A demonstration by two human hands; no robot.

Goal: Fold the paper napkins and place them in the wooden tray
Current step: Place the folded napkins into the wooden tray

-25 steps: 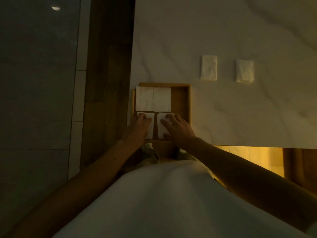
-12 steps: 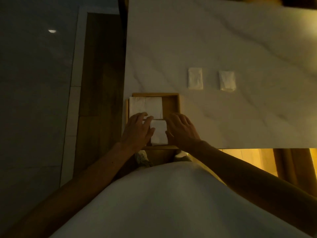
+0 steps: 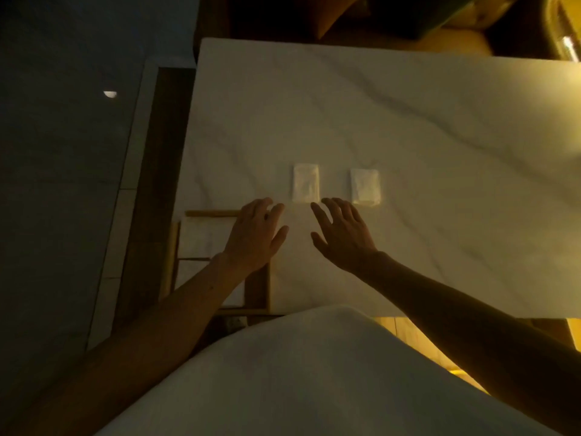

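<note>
Two small white paper napkins lie side by side on the marble table: the left napkin [image 3: 305, 183] and the right napkin [image 3: 364, 186]. The wooden tray [image 3: 258, 286] sits at the table's near left corner, with folded white napkins [image 3: 201, 239] inside, partly hidden by my left forearm. My left hand [image 3: 256, 234] hovers over the tray's far right corner, fingers apart, holding nothing. My right hand [image 3: 341, 232] is spread open over the bare table, its fingertips just short of the left napkin.
The white marble table [image 3: 440, 152] stretches far and right. Its left edge drops to dark wooden and tiled floor [image 3: 78, 184]. My white garment [image 3: 298, 372] fills the bottom of the view. Dim furniture stands beyond the far edge.
Both hands have left the napkins in the tray and moved up and right toward the two napkins on the table. The camera has tilted up, showing more of the table.
</note>
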